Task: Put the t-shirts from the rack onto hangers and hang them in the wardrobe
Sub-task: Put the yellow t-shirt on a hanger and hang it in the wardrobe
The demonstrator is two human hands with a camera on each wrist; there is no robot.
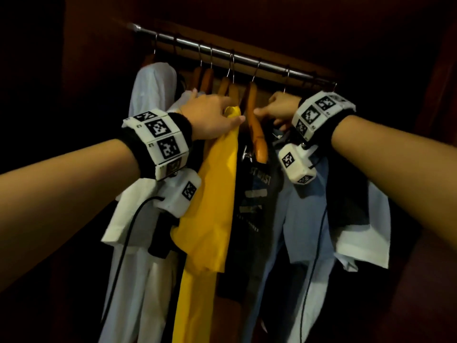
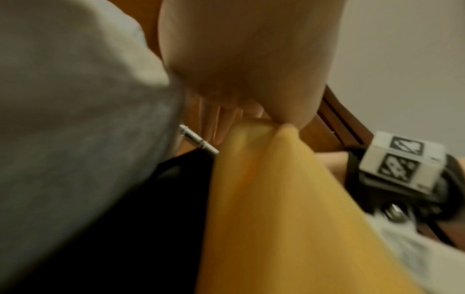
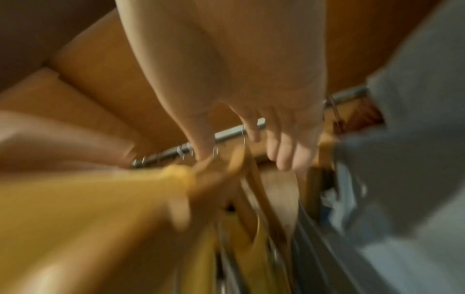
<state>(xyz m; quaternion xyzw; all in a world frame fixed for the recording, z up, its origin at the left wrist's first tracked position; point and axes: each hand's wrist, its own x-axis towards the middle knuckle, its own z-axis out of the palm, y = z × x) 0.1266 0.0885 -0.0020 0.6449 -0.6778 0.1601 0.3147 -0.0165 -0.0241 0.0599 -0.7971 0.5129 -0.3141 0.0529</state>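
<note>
Left hand (image 1: 210,115) pinches the yellow t-shirt (image 1: 212,194) on the wardrobe rail (image 1: 222,52); right hand (image 1: 279,110) seemingly grips a wooden hanger (image 1: 257,129).

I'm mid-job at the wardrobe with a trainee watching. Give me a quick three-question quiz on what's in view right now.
1. True or false: the left hand grips the top of the yellow t-shirt.
2. Which garment hangs directly right of the yellow t-shirt? A) dark printed t-shirt B) white shirt C) red towel
3. Fill in: the brown wooden hangers hook over a metal ____.

Key:
1. True; the thumb and fingers close on its bunched top.
2. A
3. rail; the right hand reaches among the hangers below it.
</note>
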